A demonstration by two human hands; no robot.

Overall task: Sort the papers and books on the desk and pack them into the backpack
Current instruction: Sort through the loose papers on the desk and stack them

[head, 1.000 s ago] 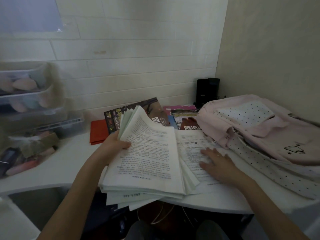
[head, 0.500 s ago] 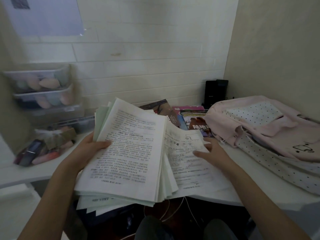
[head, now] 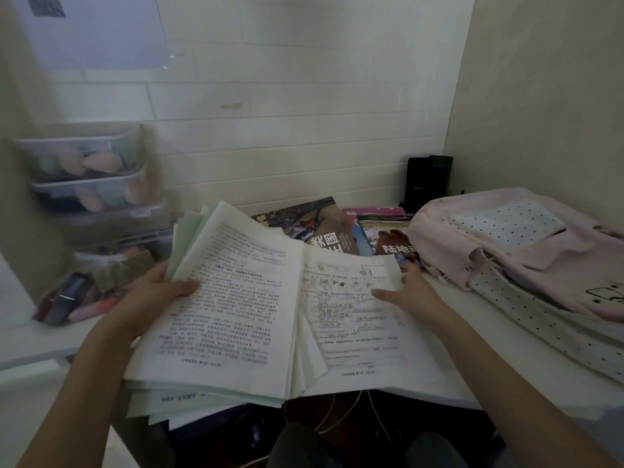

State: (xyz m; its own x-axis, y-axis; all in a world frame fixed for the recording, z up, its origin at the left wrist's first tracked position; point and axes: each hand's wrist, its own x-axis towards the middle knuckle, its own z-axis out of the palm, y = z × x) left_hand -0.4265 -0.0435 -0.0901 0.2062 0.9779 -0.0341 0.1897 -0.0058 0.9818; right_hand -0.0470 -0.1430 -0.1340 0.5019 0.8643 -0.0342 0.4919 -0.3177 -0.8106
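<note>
Left hand (head: 148,295) gripping paper stack (head: 233,305), right hand (head: 410,293) on worksheet (head: 354,319), pink backpack (head: 526,251) beside

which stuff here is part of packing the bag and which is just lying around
Part of the job:
- paper stack, held by the left hand
- worksheet under the right hand
- books
- pink backpack

Lying about:
- clear drawers
- black speaker
- wrapped bundle
</note>
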